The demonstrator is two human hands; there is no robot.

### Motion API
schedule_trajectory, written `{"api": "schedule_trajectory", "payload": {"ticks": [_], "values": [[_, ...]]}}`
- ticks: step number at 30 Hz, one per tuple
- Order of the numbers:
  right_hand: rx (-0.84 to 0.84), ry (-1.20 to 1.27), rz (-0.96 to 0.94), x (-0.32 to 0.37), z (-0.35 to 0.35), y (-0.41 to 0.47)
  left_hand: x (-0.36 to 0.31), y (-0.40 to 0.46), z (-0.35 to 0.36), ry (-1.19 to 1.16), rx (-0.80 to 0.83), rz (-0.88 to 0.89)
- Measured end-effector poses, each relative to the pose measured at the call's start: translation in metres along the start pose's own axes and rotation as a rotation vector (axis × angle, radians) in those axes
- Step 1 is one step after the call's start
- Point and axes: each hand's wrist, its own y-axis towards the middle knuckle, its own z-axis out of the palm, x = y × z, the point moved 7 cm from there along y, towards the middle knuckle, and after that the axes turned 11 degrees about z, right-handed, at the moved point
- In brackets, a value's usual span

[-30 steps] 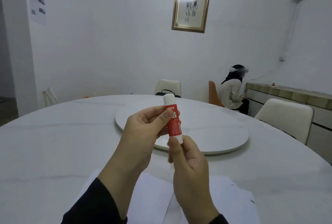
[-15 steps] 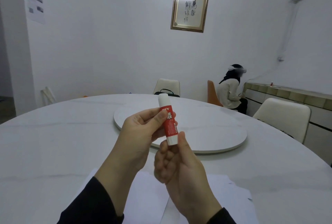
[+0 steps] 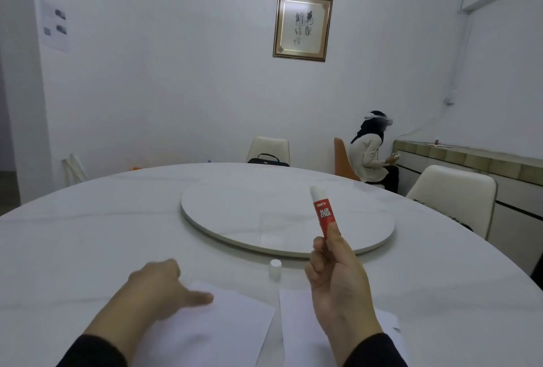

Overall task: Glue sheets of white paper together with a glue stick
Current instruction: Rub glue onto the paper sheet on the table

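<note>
While the right hand (image 3: pixel 338 275) grips the glue stick (image 3: pixel 323 211) upright, paper (image 3: pixel 211 325) underlies the left hand (image 3: pixel 164 287).

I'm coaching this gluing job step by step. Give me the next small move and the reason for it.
Probably bring the glue stick down to the left sheet. The cap stands on the table, the right hand holds the stick upright in the air, and the left hand rests on that sheet's corner.

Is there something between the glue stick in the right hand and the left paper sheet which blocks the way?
Nothing visible blocks it. The glue stick is raised above the table; the left sheet lies bare, the left hand only at its far corner.
</note>
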Motion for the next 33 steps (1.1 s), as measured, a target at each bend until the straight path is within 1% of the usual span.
{"api": "schedule_trajectory", "payload": {"ticks": [1,3,9,11,14,16,19,21,22,24,26,28,31,33], "values": [[-0.007,0.021,0.005,0.000,-0.002,0.001,0.004,-0.003,0.007,0.060,0.051,-0.023],[-0.010,0.044,0.020,-0.003,-0.005,0.002,0.005,-0.009,0.016,0.127,0.100,-0.031],[-0.013,0.018,0.070,-0.012,-0.009,0.001,0.006,-0.012,0.015,0.184,0.070,-0.041],[-0.019,0.011,0.075,-0.013,-0.011,0.002,0.008,-0.012,0.015,0.150,0.062,-0.032],[-0.021,0.010,0.068,-0.014,-0.013,0.003,0.011,-0.008,0.017,0.014,0.028,0.043],[-0.026,0.010,0.070,-0.014,-0.014,0.004,0.009,-0.004,0.015,-0.077,-0.059,0.116],[-0.025,0.032,0.073,-0.013,-0.015,0.005,0.009,0.000,-0.001,-0.241,-0.283,0.215],[-0.018,0.049,0.064,-0.011,-0.015,0.005,0.009,0.001,-0.016,-0.306,-0.402,0.289],[-0.018,0.054,0.057,-0.009,-0.016,0.005,0.007,0.002,-0.025,-0.335,-0.450,0.325],[-0.021,0.069,0.040,-0.006,-0.017,0.006,0.001,0.005,-0.042,-0.390,-0.495,0.385],[-0.023,0.095,0.015,-0.002,-0.019,0.006,-0.008,0.010,-0.053,-0.396,-0.461,0.441],[-0.019,0.116,-0.020,0.004,-0.020,0.007,-0.020,0.016,-0.054,-0.374,-0.365,0.499],[-0.016,0.089,-0.070,0.009,-0.020,0.007,-0.040,0.023,-0.035,-0.334,-0.238,0.534],[-0.021,0.049,-0.084,0.009,-0.020,0.007,-0.050,0.027,-0.017,-0.252,-0.218,0.543]]}}
